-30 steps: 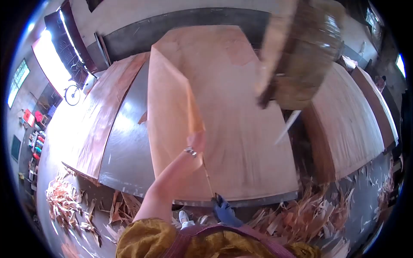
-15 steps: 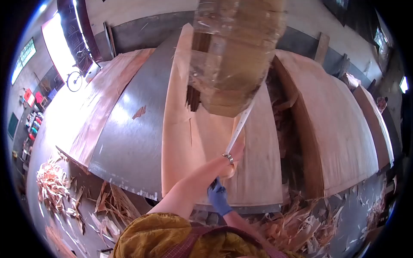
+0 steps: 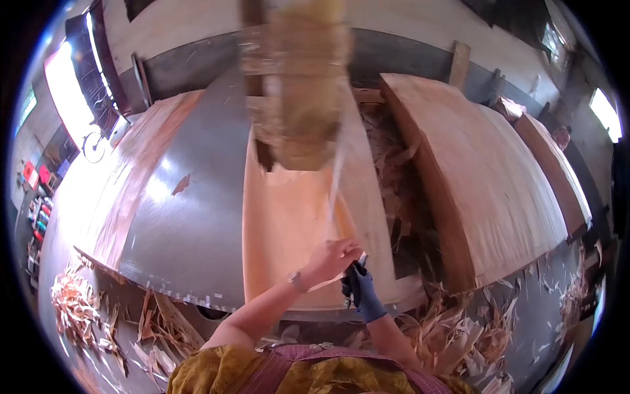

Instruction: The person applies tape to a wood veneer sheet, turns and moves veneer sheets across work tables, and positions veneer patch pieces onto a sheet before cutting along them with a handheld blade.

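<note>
My left hand, bare with a metal band at the wrist, is closed over the right edge of a pale orange veneer sheet. What its fingers pinch is hidden. Close beside it, my right hand in a blue glove is wrapped around a dark-handled tool; its kind does not show clearly. The veneer sheet lies over a wood stack, its right edge raised. A narrow white strip slants down toward my left hand from a blurred, tape-wrapped brown block hanging overhead.
A tall veneer stack stands right, past a gap with scraps. A grey metal surface and another veneer stack are at left. Torn shavings litter the near floor, with more shavings at left. A bicycle stands by the doorway.
The view has shifted, so the hanging block appears further left. My left hand has come back toward my body, and my gloved right hand is now at its right side.
</note>
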Demonstrator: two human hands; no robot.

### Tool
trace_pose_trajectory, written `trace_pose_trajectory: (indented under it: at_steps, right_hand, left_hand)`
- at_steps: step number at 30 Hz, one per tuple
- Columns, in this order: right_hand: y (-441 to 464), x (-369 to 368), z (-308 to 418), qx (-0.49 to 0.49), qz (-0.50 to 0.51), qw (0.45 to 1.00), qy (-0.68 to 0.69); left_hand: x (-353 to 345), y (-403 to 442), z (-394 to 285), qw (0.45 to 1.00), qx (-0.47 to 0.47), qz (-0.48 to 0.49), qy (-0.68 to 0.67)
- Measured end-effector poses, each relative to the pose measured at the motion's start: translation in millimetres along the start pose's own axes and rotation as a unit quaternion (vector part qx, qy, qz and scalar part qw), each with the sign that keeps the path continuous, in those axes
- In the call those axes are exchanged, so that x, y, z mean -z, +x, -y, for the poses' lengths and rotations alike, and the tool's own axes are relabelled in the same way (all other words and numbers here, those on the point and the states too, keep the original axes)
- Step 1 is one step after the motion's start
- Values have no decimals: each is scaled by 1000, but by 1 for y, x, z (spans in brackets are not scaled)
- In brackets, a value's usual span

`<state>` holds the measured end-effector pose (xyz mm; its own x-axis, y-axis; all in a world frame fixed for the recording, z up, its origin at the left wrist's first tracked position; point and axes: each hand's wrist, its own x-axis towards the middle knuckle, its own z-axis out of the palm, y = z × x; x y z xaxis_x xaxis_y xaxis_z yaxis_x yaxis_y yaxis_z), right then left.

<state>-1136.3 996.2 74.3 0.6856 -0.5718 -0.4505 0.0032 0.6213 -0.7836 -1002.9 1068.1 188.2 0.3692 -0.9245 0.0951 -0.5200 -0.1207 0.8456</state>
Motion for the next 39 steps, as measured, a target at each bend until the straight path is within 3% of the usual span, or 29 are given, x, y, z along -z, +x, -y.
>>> trace_pose_trajectory:
  at_steps: [3,6,9,12,13,16,19,22,24,26,29,32,33,36,37,39]
  right_hand:
    - [-20,80,50,7,12,1000,20]
    - [-33,178,99,1,-60,998,14]
    - [-37,298,141,65,-69,995,34]
    - [-74,369,218,65,-78,995,16]
    - [-85,399,241,61,-82,995,13]
    - [-117,464,309,82,-123,989,-24]
    - [-109,566,350,92,-164,980,-71]
    - [-105,659,400,91,-185,975,-83]
    - [-97,722,434,106,-209,965,-115]
    - [-98,767,479,79,-260,950,-153]
    - [-98,834,530,84,-256,948,-171]
    - [-87,914,576,89,-277,939,-184]
    - [-88,931,591,91,-272,939,-191]
    - [-90,988,628,99,-299,924,-218]
    - [-89,1011,639,100,-304,920,-225]
    - [-88,1062,660,102,-311,913,-243]
  left_hand:
    - [-63,-11,14,991,51,26,-117]
    - [-147,-28,32,965,109,46,-233]
    - [-213,-29,-1,929,284,144,-190]
    - [-275,-29,-17,890,310,249,-225]
    - [-298,-27,-12,849,347,274,-288]
    - [-360,-28,-3,787,400,212,-420]
    - [-416,-11,17,678,418,50,-603]
    - [-468,37,10,595,353,-199,-694]
    - [-495,80,0,586,270,-290,-707]
    - [-532,128,45,561,280,-385,-677]
    - [-580,183,55,615,309,-468,-553]
    - [-623,239,7,624,337,-455,-538]
    - [-635,262,0,582,375,-478,-540]
    - [-682,290,-28,621,330,-449,-551]
    - [-696,310,-47,576,369,-498,-534]
    - [-728,330,-87,588,368,-496,-523]
